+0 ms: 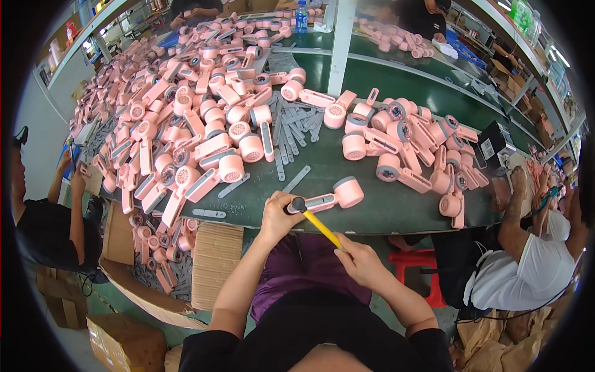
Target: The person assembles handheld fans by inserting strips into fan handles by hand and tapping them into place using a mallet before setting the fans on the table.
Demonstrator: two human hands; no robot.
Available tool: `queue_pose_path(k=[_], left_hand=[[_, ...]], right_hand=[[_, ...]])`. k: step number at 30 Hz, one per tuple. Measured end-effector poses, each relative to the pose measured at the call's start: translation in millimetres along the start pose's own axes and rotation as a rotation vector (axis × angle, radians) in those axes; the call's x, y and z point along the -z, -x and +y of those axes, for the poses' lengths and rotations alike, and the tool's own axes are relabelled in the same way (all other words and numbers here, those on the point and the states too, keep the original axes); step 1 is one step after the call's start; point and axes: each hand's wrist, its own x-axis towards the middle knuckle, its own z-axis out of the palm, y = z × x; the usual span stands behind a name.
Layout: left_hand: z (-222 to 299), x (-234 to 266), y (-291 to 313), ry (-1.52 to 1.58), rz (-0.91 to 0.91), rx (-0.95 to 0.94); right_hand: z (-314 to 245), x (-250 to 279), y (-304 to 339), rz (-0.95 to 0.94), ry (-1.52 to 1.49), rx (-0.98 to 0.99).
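Note:
My left hand [277,215] is closed round the handle end of a pink handheld fan [349,192] at the front edge of the green worktable [260,204]. The fan lies with its round, grey-rimmed head to the right. In my right hand [362,263] is a hammer [322,231] with a yellow handle. Its dark round head is over the fan's handle, close to my left fingers; I cannot tell whether it touches. Loose grey strips [296,178] lie just beyond my left hand.
A big heap of pink fans [186,118] covers the table's left, and a smaller heap [403,133] lies to the right. Below left stands an open cardboard box [118,270] of fans and strips. Co-workers sit on both sides. A red stool [412,257] is at right.

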Motion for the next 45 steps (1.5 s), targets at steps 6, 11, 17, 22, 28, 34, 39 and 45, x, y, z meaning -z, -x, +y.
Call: queue_pose_path(k=[6, 11, 17, 22, 28, 34, 39, 45], left_hand=[[3, -2, -1, -0.018, -0.005, 0.011], [-10, -4, 0, -0.056, 0.014, -0.073], [-5, -4, -2, -0.092, 0.023, -0.076], [5, 2, -2, -0.093, -0.017, -0.137], [9, 9, 0, -0.194, -0.020, -0.231], [11, 97, -10, -0.118, 0.209, -0.047], [1, 239, -126, -0.525, 0.692, -0.032], [-54, 288, -190, -0.496, 0.800, -0.306]], right_hand=[[-7, -3, -15, -0.051, -0.026, -0.021], [-11, 0, -9, 0.032, -0.062, 0.001], [0, 2, -1, 0.113, -0.067, 0.084], [11, 18, 7, 0.056, -0.023, -0.174], [24, 7, 7, 0.072, -0.092, -0.192], [17, 16, 13, 0.184, -0.264, -0.142], [26, 6, 8, 0.212, -0.413, -0.184], [32, -1, 5, 0.253, -0.399, -0.171]])
